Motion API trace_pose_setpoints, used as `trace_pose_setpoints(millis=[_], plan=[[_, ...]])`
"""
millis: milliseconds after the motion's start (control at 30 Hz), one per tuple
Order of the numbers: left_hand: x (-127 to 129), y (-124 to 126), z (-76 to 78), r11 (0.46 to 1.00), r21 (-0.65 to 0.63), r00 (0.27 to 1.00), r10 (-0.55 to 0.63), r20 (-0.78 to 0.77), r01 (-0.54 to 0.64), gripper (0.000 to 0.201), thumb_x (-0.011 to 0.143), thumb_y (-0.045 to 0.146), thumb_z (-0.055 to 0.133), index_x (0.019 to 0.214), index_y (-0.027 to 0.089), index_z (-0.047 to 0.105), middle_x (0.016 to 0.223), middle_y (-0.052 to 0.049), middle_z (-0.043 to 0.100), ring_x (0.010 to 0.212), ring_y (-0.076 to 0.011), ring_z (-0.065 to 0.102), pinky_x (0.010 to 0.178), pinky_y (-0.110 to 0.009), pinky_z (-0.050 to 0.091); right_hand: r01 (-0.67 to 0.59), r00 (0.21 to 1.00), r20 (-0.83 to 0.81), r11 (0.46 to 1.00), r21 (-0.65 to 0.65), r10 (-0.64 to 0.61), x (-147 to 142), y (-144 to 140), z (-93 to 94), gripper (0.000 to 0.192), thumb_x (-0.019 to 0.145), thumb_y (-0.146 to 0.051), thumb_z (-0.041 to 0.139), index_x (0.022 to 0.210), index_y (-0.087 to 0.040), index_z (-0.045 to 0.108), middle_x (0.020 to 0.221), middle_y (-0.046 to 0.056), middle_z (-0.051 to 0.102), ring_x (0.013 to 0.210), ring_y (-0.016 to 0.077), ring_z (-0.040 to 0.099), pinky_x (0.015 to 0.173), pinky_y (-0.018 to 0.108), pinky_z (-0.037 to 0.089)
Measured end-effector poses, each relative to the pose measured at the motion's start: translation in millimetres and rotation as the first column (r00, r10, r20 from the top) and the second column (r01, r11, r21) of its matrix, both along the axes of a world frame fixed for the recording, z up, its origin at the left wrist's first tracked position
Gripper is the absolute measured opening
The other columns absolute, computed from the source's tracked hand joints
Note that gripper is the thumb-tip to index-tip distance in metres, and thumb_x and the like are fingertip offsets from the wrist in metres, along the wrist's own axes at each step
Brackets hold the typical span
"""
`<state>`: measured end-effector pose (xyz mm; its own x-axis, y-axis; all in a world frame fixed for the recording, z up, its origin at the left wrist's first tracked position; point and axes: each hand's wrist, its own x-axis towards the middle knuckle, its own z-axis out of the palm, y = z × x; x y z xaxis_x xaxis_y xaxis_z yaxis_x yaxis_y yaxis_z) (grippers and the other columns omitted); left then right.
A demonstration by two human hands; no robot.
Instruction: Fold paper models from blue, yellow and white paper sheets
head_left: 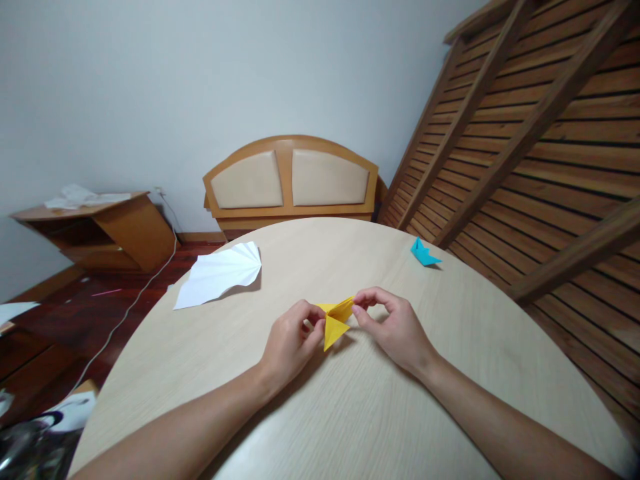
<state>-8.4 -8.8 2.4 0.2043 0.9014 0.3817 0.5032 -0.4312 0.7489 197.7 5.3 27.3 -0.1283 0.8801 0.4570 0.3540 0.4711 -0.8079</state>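
pinched mid-table between left hand (290,340) and right hand (393,327): folded yellow paper (334,321), likely light, thin, easily creased; best gripped at folded corners.

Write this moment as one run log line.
left hand: pinches yellow folded paper | right hand: pinches its other end | table: white paper, blue paper boat
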Motion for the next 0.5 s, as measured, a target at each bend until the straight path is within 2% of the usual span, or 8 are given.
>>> trace_pose_setpoints(millis=[267, 500], plan=[[-2.6, 0.5, -0.7, 0.997, 0.073, 0.999, 0.007, -0.053, -0.003, 0.011, 0.091, 0.02, 0.051, 0.091, 0.019, 0.062, 0.086, -0.003, 0.068, 0.07, -0.0136, 0.062, 0.061, -0.025, 0.05, 0.029, 0.999, 0.037, 1.0, -0.012, -0.029, 2.4, -2.1, 5.2, 0.006, 0.082, -0.023, 0.064, 0.081, -0.02, 0.069, 0.076, 0.001, 0.07, 0.073, 0.0175, 0.065, 0.072, 0.03, 0.052], [-0.7, -0.4, 0.3, 1.0, 0.015, 1.0, 0.011, -0.025, -0.01, 0.011, 0.091, 0.021, 0.052, 0.09, 0.018, 0.062, 0.085, -0.003, 0.068, 0.067, -0.0131, 0.061, 0.057, -0.023, 0.05, 0.007, 0.98, 0.195, 0.994, 0.108, -0.028, 5.8, -3.1, 9.8, 0.006, 0.083, -0.02, 0.063, 0.079, -0.022, 0.066, 0.076, 0.0, 0.069, 0.072, 0.0184, 0.065, 0.074, 0.033, 0.05]])
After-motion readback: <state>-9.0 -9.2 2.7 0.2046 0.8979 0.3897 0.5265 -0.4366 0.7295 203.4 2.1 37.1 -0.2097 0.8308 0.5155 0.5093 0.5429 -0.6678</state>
